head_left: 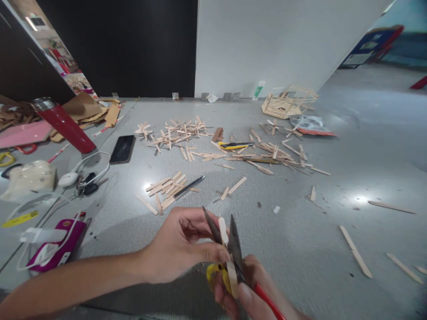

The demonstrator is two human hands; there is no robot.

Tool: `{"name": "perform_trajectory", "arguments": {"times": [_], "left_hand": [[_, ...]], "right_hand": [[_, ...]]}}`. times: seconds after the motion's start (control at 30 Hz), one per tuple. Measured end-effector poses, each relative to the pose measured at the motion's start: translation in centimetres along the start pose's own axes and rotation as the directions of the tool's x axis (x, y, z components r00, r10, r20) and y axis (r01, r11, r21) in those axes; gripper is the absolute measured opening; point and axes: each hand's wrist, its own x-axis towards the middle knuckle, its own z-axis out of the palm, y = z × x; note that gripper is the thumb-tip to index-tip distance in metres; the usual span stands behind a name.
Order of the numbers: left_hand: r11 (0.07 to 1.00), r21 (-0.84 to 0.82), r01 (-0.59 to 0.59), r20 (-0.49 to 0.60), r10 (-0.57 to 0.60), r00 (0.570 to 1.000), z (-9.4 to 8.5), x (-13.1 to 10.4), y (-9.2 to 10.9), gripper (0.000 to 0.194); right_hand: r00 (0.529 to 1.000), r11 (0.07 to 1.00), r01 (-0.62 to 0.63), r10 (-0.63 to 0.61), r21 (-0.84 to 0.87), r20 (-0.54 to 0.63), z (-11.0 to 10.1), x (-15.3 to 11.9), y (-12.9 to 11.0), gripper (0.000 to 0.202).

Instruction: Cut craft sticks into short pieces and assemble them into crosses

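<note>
Grey floor [350, 146] is littered with sticks [267, 155], mostly up at 12 o'clock. A phone [122, 149] is parked at 10. Down at 6, scissors [230, 249] are gripped in the right hand [247, 289], blades spread open. One stick [227, 253] is pinched between them by the left hand [183, 244], fingers closed on it.

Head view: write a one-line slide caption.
Left hand holds a craft stick between open scissors gripped by the right hand, above a grey table strewn with sticks.
</note>
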Motion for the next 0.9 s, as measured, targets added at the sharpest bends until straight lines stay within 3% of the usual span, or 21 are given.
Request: {"name": "perform_trajectory", "arguments": {"times": [0.13, 0.3, 0.47, 0.7, 0.83, 0.9], "left_hand": [[1.0, 0.02, 0.001, -0.014, -0.001, 1.0, -0.1, 0.0, 0.0, 0.034], [1.0, -0.015, 0.005, -0.013, -0.006, 1.0, 0.0, -0.1, 0.0, 0.033], [0.998, -0.06, -0.008, 0.005, 0.008, 1.0, 0.0, -0.2, -0.4, 0.029], [0.993, -0.093, -0.069, 0.033, 0.073, 0.997, 0.1, -0.2, -0.2, 0.021], [0.991, -0.101, -0.084, 0.021, 0.087, 0.996, 0.2, -0.1, 0.1, 0.02], [0.99, -0.11, -0.089, 0.01, 0.09, 0.996, 0.2, 0.0, 0.1, 0.019]], "right_hand": [[0.999, 0.999, -0.037, 0.037, 0.0, -0.001, -0.1, -0.8, 0.7, 0.074], [0.999, 0.999, -0.028, 0.027, -0.044, -0.017, -0.1, -0.9, -0.2, 0.072], [0.997, 0.997, 0.074, -0.074, 0.002, 0.029, 0.2, 0.2, -0.7, 0.074], [0.974, 0.977, 0.178, -0.192, 0.114, 0.124, -0.5, 2.2, 0.9, 0.089], [0.967, 0.994, 0.107, -0.109, 0.021, 0.232, -1.1, 2.5, 1.0, 0.083], [0.972, 0.995, 0.097, -0.096, 0.005, 0.217, -1.1, 2.4, 0.9, 0.084]]}}
